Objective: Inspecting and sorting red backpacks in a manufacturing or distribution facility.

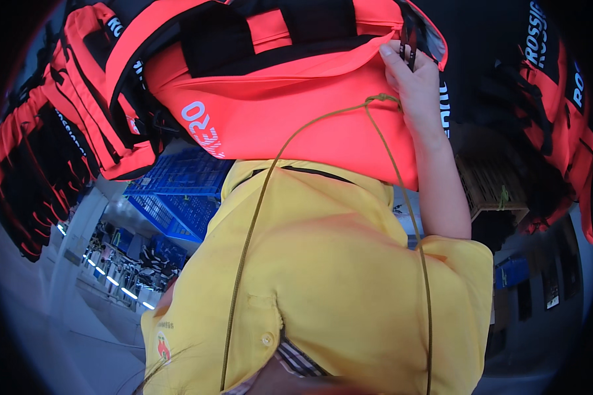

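One red bag [316,122] sits at waist height in front of the yellow shirt [329,257] on my feed, right hand [418,84] pinching its edge near the top right corner. Can't tell the left hand's grip, it's out of my view. Olive cord [250,227] hangs down the shirt, blue crate [186,209] behind.

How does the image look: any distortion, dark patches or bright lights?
Head view, upper middle: red bag and right hand well lit, fairly clear; head view, rim: dark, the bags at left appearing curved; head view, lower left: light strips glowing white.
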A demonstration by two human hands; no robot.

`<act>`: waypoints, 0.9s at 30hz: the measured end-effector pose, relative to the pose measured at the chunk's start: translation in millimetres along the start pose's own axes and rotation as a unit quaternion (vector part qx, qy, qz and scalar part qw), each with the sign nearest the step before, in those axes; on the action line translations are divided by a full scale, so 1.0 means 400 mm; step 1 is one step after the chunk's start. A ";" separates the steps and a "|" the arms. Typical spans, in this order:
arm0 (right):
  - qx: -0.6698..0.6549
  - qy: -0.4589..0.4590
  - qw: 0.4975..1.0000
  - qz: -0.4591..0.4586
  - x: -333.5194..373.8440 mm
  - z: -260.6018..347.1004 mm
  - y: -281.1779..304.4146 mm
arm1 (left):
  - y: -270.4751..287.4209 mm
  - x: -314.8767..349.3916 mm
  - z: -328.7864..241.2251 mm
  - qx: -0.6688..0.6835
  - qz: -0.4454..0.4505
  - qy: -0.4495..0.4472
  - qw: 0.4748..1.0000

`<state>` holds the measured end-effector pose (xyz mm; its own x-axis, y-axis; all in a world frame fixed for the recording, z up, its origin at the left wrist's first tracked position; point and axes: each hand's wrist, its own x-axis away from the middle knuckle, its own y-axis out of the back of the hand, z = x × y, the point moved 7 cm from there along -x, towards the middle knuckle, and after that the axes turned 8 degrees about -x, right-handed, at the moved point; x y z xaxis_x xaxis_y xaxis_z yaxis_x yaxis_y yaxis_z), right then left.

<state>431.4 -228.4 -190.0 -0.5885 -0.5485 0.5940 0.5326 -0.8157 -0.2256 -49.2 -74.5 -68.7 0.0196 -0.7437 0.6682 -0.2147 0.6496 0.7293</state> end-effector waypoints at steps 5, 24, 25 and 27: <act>0.003 0.007 1.000 0.006 -0.002 0.006 -0.007 | -0.023 -0.025 -0.064 -0.126 0.188 -0.092 0.970; -0.063 0.048 0.997 0.014 0.035 -0.009 -0.015 | -0.297 0.046 -0.978 0.069 -0.132 -0.699 0.700; -0.058 0.050 0.997 0.015 0.035 -0.013 -0.010 | -0.303 0.040 -0.982 0.059 -0.072 -0.654 0.751; -0.059 0.057 0.997 0.010 0.036 -0.016 -0.010 | -0.320 0.027 -0.981 0.047 -0.011 -0.604 0.795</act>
<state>416.8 -234.4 -185.6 -0.6473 -0.5771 0.4979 0.4734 -0.8164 -0.3307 361.7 -103.9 -97.3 -0.9164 -0.4000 -0.0154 -0.3005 0.6620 0.6866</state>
